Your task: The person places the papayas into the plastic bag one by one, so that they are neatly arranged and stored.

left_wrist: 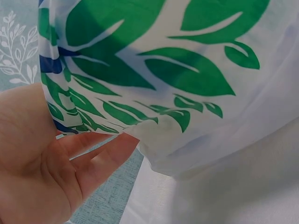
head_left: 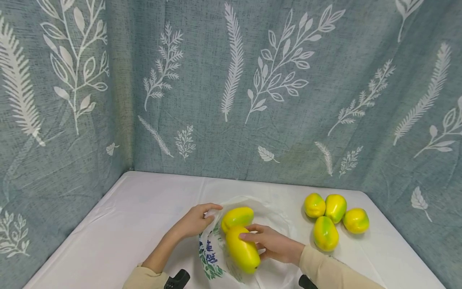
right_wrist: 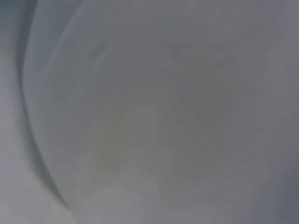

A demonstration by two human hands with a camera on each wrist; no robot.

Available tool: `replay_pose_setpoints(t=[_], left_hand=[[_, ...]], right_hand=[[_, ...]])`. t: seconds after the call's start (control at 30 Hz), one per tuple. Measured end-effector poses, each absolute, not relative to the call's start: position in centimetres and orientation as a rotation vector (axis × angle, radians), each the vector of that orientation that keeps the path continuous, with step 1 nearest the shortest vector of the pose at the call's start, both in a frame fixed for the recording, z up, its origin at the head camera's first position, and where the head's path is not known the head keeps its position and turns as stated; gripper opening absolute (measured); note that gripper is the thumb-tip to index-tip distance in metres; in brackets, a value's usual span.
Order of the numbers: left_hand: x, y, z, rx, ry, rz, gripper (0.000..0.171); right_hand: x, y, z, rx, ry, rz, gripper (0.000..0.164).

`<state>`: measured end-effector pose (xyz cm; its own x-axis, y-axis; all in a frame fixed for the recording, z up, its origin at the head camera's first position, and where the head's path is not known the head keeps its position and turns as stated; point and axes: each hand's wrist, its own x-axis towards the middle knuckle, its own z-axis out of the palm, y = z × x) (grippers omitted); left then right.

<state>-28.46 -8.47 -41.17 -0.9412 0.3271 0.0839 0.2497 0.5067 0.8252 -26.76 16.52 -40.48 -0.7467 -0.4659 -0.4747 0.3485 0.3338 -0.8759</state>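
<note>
Yellow-green fruit (head_left: 242, 253) under right hand (head_left: 276, 245) fingers (head_left: 249, 237), inside plastic bag (head_left: 211, 257).

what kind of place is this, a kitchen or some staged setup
Likely a staged setup, not a kitchen: a leaf-print curtain walls in a table under a white cloth, bearing only yellow-green fruit and a plastic bag.

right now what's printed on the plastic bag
Green leaves with some blue on the white plastic bag, clearest in the left wrist view.

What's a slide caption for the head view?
Left hand pinches plastic bag edge; right hand holds a yellow-green mango at it; four mangoes wait nearby.
</note>
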Motion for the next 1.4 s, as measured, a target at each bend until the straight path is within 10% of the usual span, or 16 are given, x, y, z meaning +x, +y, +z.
replay_pose_setpoints(t=[1.4], left_hand=[[-28.6,-8.7,-40.9,0.564,2.632,1.422,0.034]], right_hand=[[-24.9,11.4,-42.4,0.042,1.841,-1.688,0.059]])
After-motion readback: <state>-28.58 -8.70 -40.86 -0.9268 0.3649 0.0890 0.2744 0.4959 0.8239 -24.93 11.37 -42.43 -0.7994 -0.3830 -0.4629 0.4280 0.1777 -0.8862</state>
